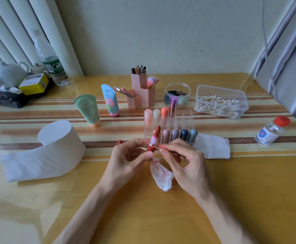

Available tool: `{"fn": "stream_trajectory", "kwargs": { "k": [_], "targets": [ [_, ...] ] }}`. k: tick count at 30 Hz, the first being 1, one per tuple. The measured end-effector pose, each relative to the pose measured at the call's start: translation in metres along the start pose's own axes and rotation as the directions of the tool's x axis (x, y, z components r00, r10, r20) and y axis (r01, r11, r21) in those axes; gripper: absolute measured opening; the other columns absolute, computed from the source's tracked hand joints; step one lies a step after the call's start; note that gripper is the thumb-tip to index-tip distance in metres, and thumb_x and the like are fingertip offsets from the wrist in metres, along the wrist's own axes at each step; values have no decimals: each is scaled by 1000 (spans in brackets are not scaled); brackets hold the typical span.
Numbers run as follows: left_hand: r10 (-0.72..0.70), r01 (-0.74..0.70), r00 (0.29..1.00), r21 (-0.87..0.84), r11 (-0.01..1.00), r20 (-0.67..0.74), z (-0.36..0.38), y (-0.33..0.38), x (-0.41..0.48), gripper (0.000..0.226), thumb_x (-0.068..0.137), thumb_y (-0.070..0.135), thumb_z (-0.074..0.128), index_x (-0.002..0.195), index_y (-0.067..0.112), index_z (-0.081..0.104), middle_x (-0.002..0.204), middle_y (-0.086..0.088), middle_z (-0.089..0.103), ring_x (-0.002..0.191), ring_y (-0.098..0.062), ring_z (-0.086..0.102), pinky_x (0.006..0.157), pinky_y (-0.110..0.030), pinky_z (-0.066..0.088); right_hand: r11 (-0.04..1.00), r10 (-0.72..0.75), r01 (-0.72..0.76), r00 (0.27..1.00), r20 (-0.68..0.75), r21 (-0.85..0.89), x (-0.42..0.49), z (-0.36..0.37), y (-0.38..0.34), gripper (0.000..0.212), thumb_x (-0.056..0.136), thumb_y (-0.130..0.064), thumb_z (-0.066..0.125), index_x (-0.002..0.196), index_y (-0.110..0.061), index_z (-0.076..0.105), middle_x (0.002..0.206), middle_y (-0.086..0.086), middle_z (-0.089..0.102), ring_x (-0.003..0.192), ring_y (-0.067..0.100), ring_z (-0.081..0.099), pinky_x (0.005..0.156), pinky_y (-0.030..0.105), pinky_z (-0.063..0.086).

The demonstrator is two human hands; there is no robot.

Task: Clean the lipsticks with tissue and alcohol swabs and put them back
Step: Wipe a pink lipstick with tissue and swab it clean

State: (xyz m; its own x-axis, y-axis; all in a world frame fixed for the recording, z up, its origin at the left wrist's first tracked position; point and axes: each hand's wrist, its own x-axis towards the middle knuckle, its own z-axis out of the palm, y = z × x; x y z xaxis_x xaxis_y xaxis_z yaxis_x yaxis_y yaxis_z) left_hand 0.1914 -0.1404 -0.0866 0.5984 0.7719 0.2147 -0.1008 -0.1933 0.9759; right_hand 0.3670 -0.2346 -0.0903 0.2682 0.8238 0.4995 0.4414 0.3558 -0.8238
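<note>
1. The step in hand looks like the swab stage on one lipstick. The left grip (pixel 127 159) pinches the base of the red lipstick (pixel 153 142) between thumb and fingers. The bullet is wound out and tilted toward the far edge of the desk (pixel 249 199).
2. The right grip (pixel 184 161) pinches the wooden stick of a cotton swab (pixel 158 147) between thumb and forefinger. The tip of the swab sits against the lipstick's collar.
3. Both hands hover over the middle of the desk, just on the near side of the clear organizer (pixel 184 117).
4. A stained tissue (pixel 162 175) hangs below the hands and touches the desk. I cannot tell which hand holds it. Its red smears suggest the tissue wipe on this lipstick is done.
5. The next move probably calls for turning the tube so the swab can work all the way round the collar. After that the bullet is wound down and capped. The cap is not clearly visible, though a red shape under the right fingers may be it.
6. Putting it back should be simple. The organizer's near-left compartment appears free, beside the capped lipsticks.
7. Fresh swabs lie in the swab box (pixel 221 103) toward the far right corner. The alcohol bottle (pixel 270 132) stands capped by the right edge.
</note>
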Motion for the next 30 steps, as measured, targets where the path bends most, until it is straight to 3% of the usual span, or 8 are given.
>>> {"fn": "stream_trajectory", "kwargs": {
  "k": [3, 6, 8, 11, 14, 19, 26, 30],
  "targets": [
    [7, -7, 1000, 20, 1000, 15, 0, 0, 0, 37, 84, 27, 85, 115, 9, 74, 105, -11, 78, 91, -42, 74, 84, -49, 62, 1000, -17, 17, 1000, 17, -7, 0, 1, 0, 17, 98, -12, 71, 111, -6, 80, 97, -2, 74, 94, 14, 73, 80, 16, 53],
    [-18, 18, 1000, 5, 1000, 23, 1, 1, 1, 23, 89, 11, 74, 111, 2, 74, 87, 0, 78, 72, -15, 71, 69, -22, 57, 1000, -14, 14, 999, 30, 5, 0, 2, 1, 18, 99, -13, 71, 113, -8, 80, 101, -1, 75, 99, 18, 74, 83, 24, 57],
    [-28, 27, 997, 14, 1000, 65, 1, 0, -1, 22, 95, 9, 66, 114, -1, 72, 80, 3, 73, 69, -5, 65, 67, -13, 49, 1000, -7, 7, 1000, 31, 14, 0, 1, 1, 18, 99, -11, 71, 114, -8, 80, 101, -1, 75, 100, 19, 74, 83, 24, 57],
    [-18, 14, 993, 35, 999, 119, 0, 0, -1, 24, 102, 15, 62, 123, 8, 71, 92, -15, 73, 84, -14, 68, 77, -25, 54, 1000, -3, 3, 1000, 29, 21, 0, 0, 0, 18, 99, -9, 72, 115, -8, 80, 102, -1, 75, 101, 18, 74, 84, 23, 58],
    [-9, 7, 994, 21, 1000, 111, 2, 3, 0, 32, 95, 14, 70, 126, 8, 70, 112, -10, 78, 107, -25, 74, 91, -35, 59, 1000, -8, 7, 999, 34, 3, 0, 1, 2, 18, 98, -11, 72, 114, -8, 80, 101, -3, 75, 100, 17, 74, 83, 22, 57],
    [-6, 4, 999, 36, 999, 49, 2, -1, 2, 29, 92, 13, 72, 121, 10, 73, 97, -4, 79, 80, -16, 72, 76, -26, 58, 1000, -13, 14, 999, 40, -21, 0, 3, 3, 17, 100, -12, 71, 114, -8, 80, 100, -3, 74, 98, 17, 74, 81, 21, 55],
    [-8, 11, 999, -92, 996, 34, 2, -1, 3, 27, 89, 4, 72, 111, -5, 59, 90, -10, 77, 69, -20, 70, 73, -31, 58, 1000, 3, -3, 1000, 27, -3, -1, 2, 3, 13, 100, -13, 71, 108, -7, 80, 96, 0, 72, 93, 21, 73, 78, 35, 60],
    [9, -9, 1000, -94, 996, 2, 1, 0, 2, 19, 91, 1, 71, 104, -4, 58, 87, -10, 76, 66, -24, 67, 73, -33, 58, 1000, 14, -14, 1000, 6, -2, 0, 0, 3, 10, 99, -11, 72, 105, -7, 79, 91, -3, 70, 83, 18, 70, 71, 24, 53]
  ]
}}
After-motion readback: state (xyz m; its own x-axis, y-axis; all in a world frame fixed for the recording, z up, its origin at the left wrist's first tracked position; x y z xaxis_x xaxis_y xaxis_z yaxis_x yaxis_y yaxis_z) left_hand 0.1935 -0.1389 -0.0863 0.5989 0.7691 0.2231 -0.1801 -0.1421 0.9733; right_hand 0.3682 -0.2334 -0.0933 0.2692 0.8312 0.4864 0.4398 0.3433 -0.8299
